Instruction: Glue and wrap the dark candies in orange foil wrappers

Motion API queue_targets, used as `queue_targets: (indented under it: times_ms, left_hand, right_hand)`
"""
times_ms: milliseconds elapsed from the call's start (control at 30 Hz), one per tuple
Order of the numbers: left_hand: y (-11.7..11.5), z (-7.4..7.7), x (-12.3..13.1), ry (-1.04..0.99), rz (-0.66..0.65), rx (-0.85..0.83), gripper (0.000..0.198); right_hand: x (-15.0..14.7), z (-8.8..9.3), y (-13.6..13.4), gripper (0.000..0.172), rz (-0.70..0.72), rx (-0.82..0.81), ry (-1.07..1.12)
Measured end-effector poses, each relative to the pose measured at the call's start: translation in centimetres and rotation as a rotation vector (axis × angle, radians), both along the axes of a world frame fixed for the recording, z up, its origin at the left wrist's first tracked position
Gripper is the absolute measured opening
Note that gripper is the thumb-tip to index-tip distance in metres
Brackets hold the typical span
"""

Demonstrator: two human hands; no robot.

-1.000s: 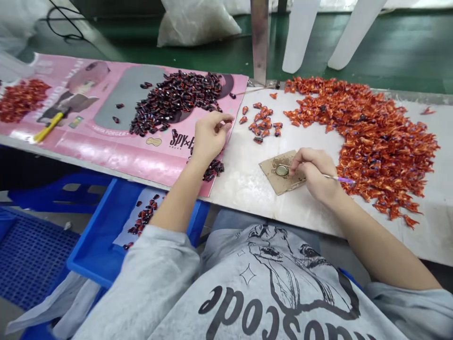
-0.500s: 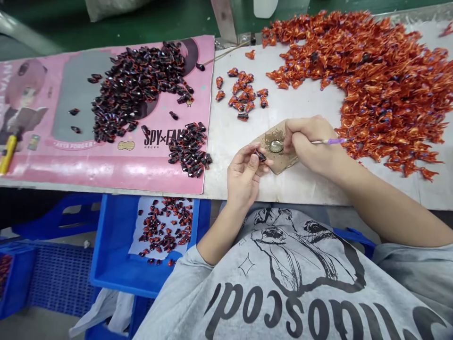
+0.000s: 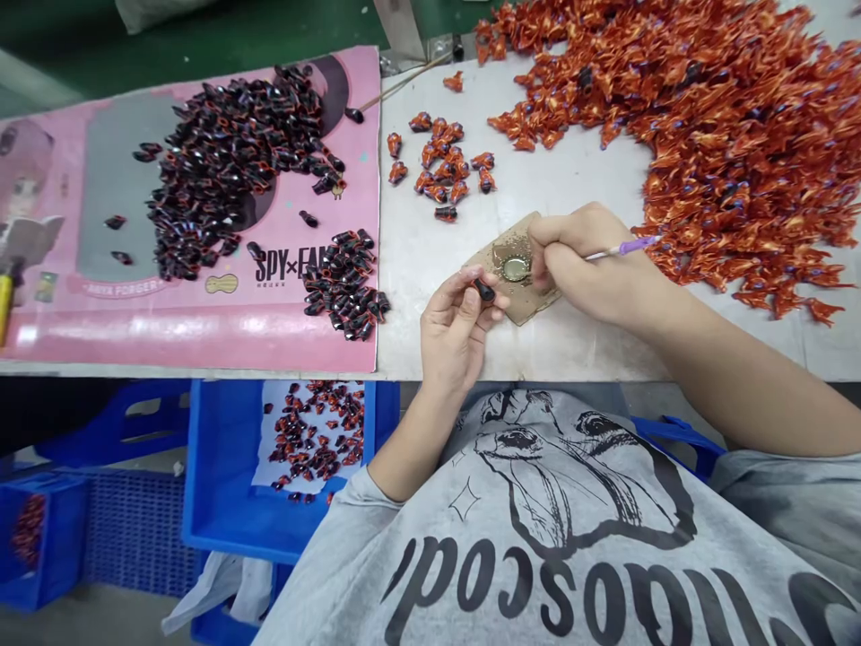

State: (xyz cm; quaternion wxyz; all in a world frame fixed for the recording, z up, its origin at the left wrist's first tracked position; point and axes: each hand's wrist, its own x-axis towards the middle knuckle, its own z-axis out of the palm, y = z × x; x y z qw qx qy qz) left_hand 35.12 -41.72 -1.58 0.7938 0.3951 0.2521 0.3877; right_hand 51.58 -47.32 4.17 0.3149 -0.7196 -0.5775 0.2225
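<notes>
Between the thumb and fingers of my left hand [image 3: 456, 327] is a small glossy black piece [image 3: 483, 290]. My right hand [image 3: 584, 260] is closed round a thin tool with a purple handle [image 3: 636, 244], held like a pen; it looks like a fine brush, but its tip is hidden by my fingers. That hand is over a piece of brown cardboard [image 3: 531, 305], beside a small round bottle-cap-like dish [image 3: 516, 268] with something shiny in it. Left of the cardboard, a small group of orange pieces [image 3: 444, 161] lies on the white table surface.
A big heap of orange pieces [image 3: 733, 161] covers the table's right side. Black-and-orange pieces [image 3: 235, 152] are piled on a pink printed mat [image 3: 202, 332], with a smaller pile [image 3: 344, 285] near its edge. Below the table edge sits a blue bin [image 3: 221, 511] holding several pieces on white paper.
The camera view has shifted slightly, moving the table items leftward. In my left hand the black piece has been turned, showing a rounder dark end. The right hand keeps its grip on the tool.
</notes>
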Motion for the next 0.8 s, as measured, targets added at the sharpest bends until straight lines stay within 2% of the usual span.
queue_targets:
  times_ms: [300, 567, 700, 800]
  left_hand:
    - [0.22, -0.17, -0.12, 0.028, 0.012, -0.010, 0.033]
    - [0.38, -0.24, -0.36, 0.078, -0.005, 0.018, 0.037]
    - [0.45, -0.36, -0.46, 0.087, -0.017, 0.035, 0.038]
    - [0.42, -0.34, -0.41, 0.086, -0.004, 0.028, 0.036]
  right_hand:
    - [-0.28, 0.63, 0.03, 0.026, -0.028, -0.093, 0.035]
    - [-0.45, 0.44, 0.03, 0.028, -0.119, -0.044, -0.001]
    - [-0.70, 0.82, 0.15, 0.030, -0.110, -0.127, 0.015]
    - [-0.80, 0.91, 0.10, 0.032, -0.132, -0.103, -0.008]
